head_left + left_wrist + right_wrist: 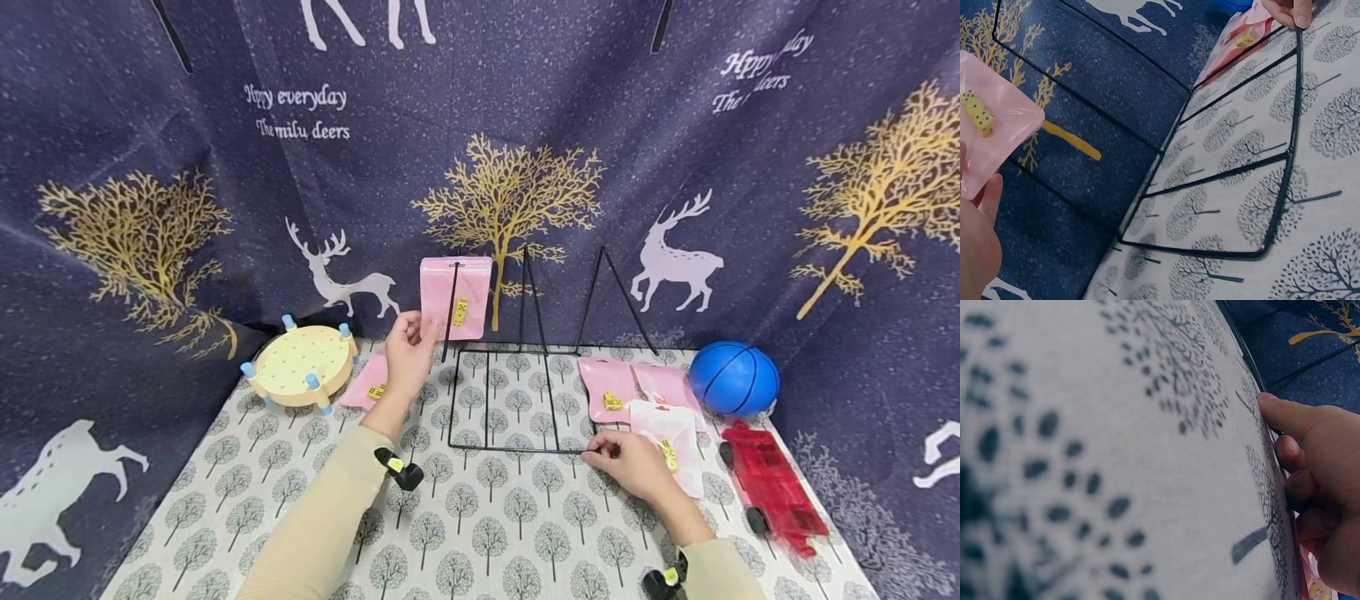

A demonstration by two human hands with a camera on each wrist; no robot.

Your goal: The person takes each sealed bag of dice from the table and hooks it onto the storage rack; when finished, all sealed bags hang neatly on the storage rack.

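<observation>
My left hand (408, 354) pinches the lower left edge of a pink zip bag (438, 292), which has yellow dice (461, 312) in it. The bag is upright at the left arm of a black wire rack (517, 451), and that arm's black rod runs down in front of the bag from near its top hole. Down at the rack's front right corner, my right hand (633, 462) holds the base wire between thumb and fingertips. From the left wrist view, the bag's corner (1016, 119) shows beside my left thumb, with the rack's wires (1229, 253) to its right.
Another pink bag (367, 382) lies left of the rack. Two pink bags (600, 383) and a white-edged bag (686, 421) lie to the right, near a blue ball (735, 377) and a red toy car (776, 483). A round wooden pegged board (300, 360) stands at the left.
</observation>
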